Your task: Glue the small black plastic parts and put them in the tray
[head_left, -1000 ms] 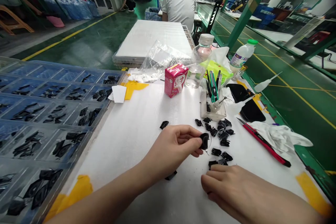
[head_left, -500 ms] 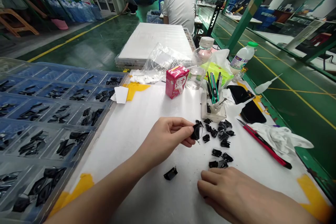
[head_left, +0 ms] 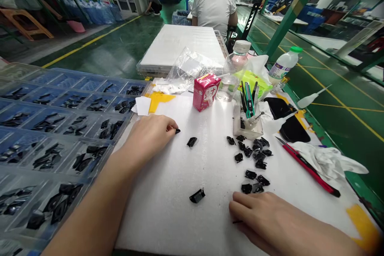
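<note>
1. Left hand (head_left: 149,138) has swung left, away from the black plastic parts (head_left: 253,158), and no longer holds one up; its fingertips curl onto a small black bit (head_left: 177,131), though I cannot tell whether they grip it.
2. Right hand (head_left: 267,220) lies loosely spread on the bench (head_left: 168,220), a thin black strip (head_left: 237,221) just beside its fingers.
3. Between the hands sit two loose black pieces (head_left: 197,196), while the black plastic parts lie clustered to the right.
4. Farther left, a blue compartmented tray (head_left: 81,86) holds more black parts.
</note>
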`<state>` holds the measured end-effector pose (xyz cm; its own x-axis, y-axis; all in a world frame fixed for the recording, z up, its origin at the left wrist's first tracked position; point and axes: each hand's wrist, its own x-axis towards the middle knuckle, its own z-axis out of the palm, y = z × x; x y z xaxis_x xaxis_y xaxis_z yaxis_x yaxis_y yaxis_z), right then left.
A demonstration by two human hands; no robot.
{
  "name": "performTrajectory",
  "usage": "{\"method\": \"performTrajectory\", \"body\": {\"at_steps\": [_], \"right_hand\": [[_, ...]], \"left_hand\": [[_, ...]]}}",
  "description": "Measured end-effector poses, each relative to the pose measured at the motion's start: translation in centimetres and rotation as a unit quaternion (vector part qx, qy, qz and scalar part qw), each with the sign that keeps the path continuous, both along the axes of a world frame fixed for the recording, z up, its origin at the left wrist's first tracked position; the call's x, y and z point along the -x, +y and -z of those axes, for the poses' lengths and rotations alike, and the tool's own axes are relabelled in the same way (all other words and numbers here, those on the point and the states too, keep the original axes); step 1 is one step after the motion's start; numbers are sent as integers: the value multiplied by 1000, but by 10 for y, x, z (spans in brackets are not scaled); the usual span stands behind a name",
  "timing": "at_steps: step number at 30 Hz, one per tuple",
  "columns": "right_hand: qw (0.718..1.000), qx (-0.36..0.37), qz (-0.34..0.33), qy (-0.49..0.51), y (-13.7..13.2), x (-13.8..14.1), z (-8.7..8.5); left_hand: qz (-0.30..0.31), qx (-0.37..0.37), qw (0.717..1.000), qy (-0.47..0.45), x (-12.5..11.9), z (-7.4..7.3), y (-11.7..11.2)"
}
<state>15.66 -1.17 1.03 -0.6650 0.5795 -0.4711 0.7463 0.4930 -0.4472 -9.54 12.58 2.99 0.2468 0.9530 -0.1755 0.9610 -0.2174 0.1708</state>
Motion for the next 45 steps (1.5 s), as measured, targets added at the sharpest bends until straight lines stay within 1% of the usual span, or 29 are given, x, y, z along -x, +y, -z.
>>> {"method": "performTrajectory", "body": {"at_steps": [2,3,5,6,7,8,9,11,12,13,14,17,19,20,21,23,26,28,30,32,34,36,38,39,40,41,43,44,45], "right_hand": [[999,-8,20,30,-4,-10,4],[998,-15,36,40,-5,-15,5],[996,-27,73,34,-6,-24,6],[995,-36,88,24,-5,-27,5],[994,-50,98,16,-4,-30,5],[993,-67,102,9,-3,-32,6],[992,-85,98,6,-1,-33,7],[990,-116,78,0,1,-35,14],[990,-127,68,-2,2,-36,19],[989,-136,62,-3,3,-37,24],[988,-142,57,-3,4,-38,28],[987,-147,65,4,7,-41,36],[987,-140,81,10,9,-43,36],[987,-136,88,11,10,-43,35],[987,-132,91,9,11,-43,33],[987,-131,91,2,12,-42,30],[985,-143,97,8,18,-35,26],[978,-170,114,30,24,-27,26],[968,-208,132,56,31,-19,29],[959,-233,142,75,37,-12,32],[955,-244,146,84,41,-11,32],[948,-251,169,100,42,-14,29],[925,-269,234,127,43,-23,23],[903,-288,281,150,44,-29,19],[870,-316,335,176,46,-37,16],[826,-353,389,203,49,-45,13],[728,-425,479,245,58,-63,9],[694,-445,507,251,63,-72,9],[680,-446,525,250,68,-80,10]], "left_hand": [[-7,-1,1000,26,-4,2,-1],[-12,-14,999,34,-5,1,-2],[-13,-48,998,41,-9,-4,-7],[0,-52,998,35,-10,-7,-11],[23,-40,999,24,-12,-11,-16],[56,-11,998,10,-14,-14,-22],[96,33,995,-5,-17,-16,-29],[180,127,975,-15,-24,-17,-46],[217,162,963,-9,-28,-15,-54],[253,180,951,-1,-31,-11,-62],[280,177,944,2,-33,-5,-69],[331,117,935,-40,-34,15,-85],[349,87,931,-70,-31,26,-90],[353,79,929,-77,-31,30,-90],[352,73,930,-80,-31,31,-90],[346,80,931,-82,-35,28,-85],[322,132,930,-117,-45,14,-74],[304,163,922,-176,-51,5,-67],[280,181,907,-259,-55,1,-62],[237,201,887,-343,-57,1,-60],[171,234,862,-416,-57,2,-58],[100,275,831,-473,-58,3,-57],[50,311,800,-511,-58,3,-54],[37,325,787,-523,-59,3,-53],[29,332,778,-533,-60,3,-52],[25,340,769,-541,-61,3,-52],[21,351,757,-551,-62,4,-52],[19,354,753,-555,-63,5,-52],[15,353,750,-559,-63,5,-53]]}}
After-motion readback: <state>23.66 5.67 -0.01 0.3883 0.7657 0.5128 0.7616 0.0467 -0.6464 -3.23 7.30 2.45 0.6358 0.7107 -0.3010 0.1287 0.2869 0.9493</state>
